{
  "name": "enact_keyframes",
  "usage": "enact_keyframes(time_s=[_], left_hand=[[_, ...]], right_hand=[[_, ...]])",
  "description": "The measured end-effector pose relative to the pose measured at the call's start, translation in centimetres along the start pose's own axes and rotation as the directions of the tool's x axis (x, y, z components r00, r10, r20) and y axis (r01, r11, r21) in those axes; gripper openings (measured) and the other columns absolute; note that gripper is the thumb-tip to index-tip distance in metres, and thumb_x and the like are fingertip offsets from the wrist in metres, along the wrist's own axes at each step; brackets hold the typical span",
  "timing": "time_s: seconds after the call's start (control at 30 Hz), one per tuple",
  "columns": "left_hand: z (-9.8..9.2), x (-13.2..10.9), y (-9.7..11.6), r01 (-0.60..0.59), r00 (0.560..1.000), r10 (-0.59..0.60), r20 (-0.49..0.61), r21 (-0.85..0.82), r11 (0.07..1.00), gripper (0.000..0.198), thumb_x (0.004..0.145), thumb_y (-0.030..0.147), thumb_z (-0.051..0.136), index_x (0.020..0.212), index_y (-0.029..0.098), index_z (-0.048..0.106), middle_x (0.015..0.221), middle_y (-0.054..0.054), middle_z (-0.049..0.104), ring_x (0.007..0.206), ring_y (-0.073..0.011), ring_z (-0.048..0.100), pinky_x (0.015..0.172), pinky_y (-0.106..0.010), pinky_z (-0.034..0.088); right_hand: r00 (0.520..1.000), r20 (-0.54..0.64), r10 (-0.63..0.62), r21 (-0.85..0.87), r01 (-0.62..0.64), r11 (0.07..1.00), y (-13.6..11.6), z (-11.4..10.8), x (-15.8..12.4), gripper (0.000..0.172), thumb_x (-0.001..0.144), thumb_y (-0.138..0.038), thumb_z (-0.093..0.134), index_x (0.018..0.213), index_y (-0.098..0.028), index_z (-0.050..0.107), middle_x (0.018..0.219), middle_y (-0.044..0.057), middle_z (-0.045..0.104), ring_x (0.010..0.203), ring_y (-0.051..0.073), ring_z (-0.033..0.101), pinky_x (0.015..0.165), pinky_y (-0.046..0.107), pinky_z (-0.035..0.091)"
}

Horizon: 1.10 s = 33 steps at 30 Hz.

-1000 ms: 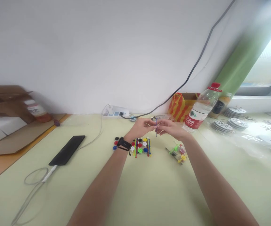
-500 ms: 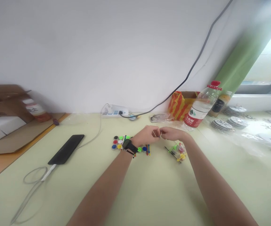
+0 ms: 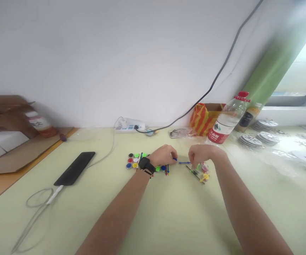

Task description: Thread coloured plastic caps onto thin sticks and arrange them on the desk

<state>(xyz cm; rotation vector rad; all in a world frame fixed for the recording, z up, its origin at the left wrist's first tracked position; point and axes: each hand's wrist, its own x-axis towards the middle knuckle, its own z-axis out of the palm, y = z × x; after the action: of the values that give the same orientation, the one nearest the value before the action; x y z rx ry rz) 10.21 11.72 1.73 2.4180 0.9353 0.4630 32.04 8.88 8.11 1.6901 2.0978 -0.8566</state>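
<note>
My left hand [image 3: 164, 154], with a dark watch on the wrist, is closed with its fingertips pinching a small blue round piece [image 3: 174, 160] close to the table. A thin blue clock hand-like pointer [image 3: 184, 163] lies flat between the two hands. My right hand [image 3: 201, 153] is curled, its fingertips pointing down at a loose pile of small plastic parts [image 3: 204, 170], green, yellow, pink and black. Whatever those fingertips touch is hidden. Under my left wrist, rows of coloured round caps [image 3: 134, 165] are partly covered, with thin coloured pointers [image 3: 168, 170] at their right end.
A black phone [image 3: 74, 168] with a white cable lies left. A power strip [image 3: 129, 125] stands against the wall. At the back right are a striped bag [image 3: 200, 118], a large water bottle [image 3: 226, 122] and stacks of discs [image 3: 250, 141]. A cardboard box [image 3: 6, 106] is far left.
My hands have come apart from where they met. The left moved slightly left and down, and the right went down to the loose parts. A blue pointer now shows between them.
</note>
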Motion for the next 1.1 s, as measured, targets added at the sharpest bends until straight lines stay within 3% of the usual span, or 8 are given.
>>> enact_keyframes(time_s=[0.13,0.27,0.4,0.57,0.8,1.1], left_hand=[[-0.1,-0.2,-0.1,0.031,0.999,-0.03,-0.038,0.035,0.999,0.012,0.07,0.027,0.076,0.08,0.02,0.078,0.087,-0.007,0.073,0.081,-0.0248,0.066,0.069,-0.032,0.049],[-0.3,-0.3,0.4,0.03,0.997,-0.027,-0.067,0.043,0.999,0.019,0.071,0.028,0.077,0.089,0.022,0.077,0.096,-0.007,0.073,0.101,-0.028,0.064,0.083,-0.033,0.05],[0.1,0.1,1.6,-0.019,0.998,0.021,-0.056,0.035,0.999,0.018,0.075,0.033,0.078,0.089,0.022,0.076,0.097,-0.007,0.073,0.102,-0.0275,0.063,0.086,-0.033,0.049],[0.4,0.5,2.7,-0.075,0.995,0.075,-0.06,0.006,0.997,0.013,0.081,0.031,0.073,0.088,0.021,0.076,0.095,-0.007,0.074,0.097,-0.0258,0.065,0.085,-0.033,0.049],[-1.2,0.1,3.2,-0.075,0.989,0.062,-0.138,-0.097,0.992,0.016,0.086,0.031,0.066,0.09,0.02,0.077,0.094,-0.006,0.076,0.086,-0.0213,0.066,0.074,-0.029,0.049],[-1.3,0.2,3.5,-0.11,0.984,0.08,-0.16,-0.189,0.976,0.019,0.088,0.033,0.066,0.097,0.02,0.076,0.093,-0.004,0.076,0.082,-0.0179,0.067,0.07,-0.027,0.05]], right_hand=[[0.979,0.193,0.07,0.001,-0.071,0.997,-0.8,0.4,0.0,0.02,0.054,-0.027,0.084,0.065,-0.017,0.069,0.061,0.002,0.068,0.066,0.021,0.068,0.065,0.03,0.049],[0.981,0.175,0.077,0.0,-0.079,0.997,-0.6,0.5,0.3,0.014,0.053,-0.015,0.077,0.064,-0.017,0.07,0.057,0.001,0.067,0.067,0.021,0.069,0.067,0.029,0.05],[0.988,0.144,0.062,0.003,-0.063,0.998,0.5,0.3,0.1,0.019,0.052,-0.012,0.07,0.07,-0.018,0.072,0.061,0.001,0.069,0.073,0.022,0.07,0.067,0.028,0.048],[0.999,0.043,-0.015,0.027,0.014,1.0,2.0,-0.4,-1.2,0.024,0.055,-0.016,0.068,0.077,-0.021,0.077,0.075,0.003,0.074,0.08,0.023,0.068,0.064,0.028,0.047],[0.997,-0.038,-0.059,0.153,0.065,0.986,3.5,-1.4,-3.3,0.025,0.063,-0.02,0.069,0.086,-0.022,0.077,0.095,0.006,0.076,0.092,0.026,0.068,0.07,0.03,0.05],[0.948,-0.314,0.044,0.103,-0.012,0.995,4.5,-2.1,-6.7,0.019,0.07,-0.016,0.064,0.085,-0.027,0.063,0.102,0.005,0.069,0.087,0.025,0.063,0.068,0.032,0.048]])
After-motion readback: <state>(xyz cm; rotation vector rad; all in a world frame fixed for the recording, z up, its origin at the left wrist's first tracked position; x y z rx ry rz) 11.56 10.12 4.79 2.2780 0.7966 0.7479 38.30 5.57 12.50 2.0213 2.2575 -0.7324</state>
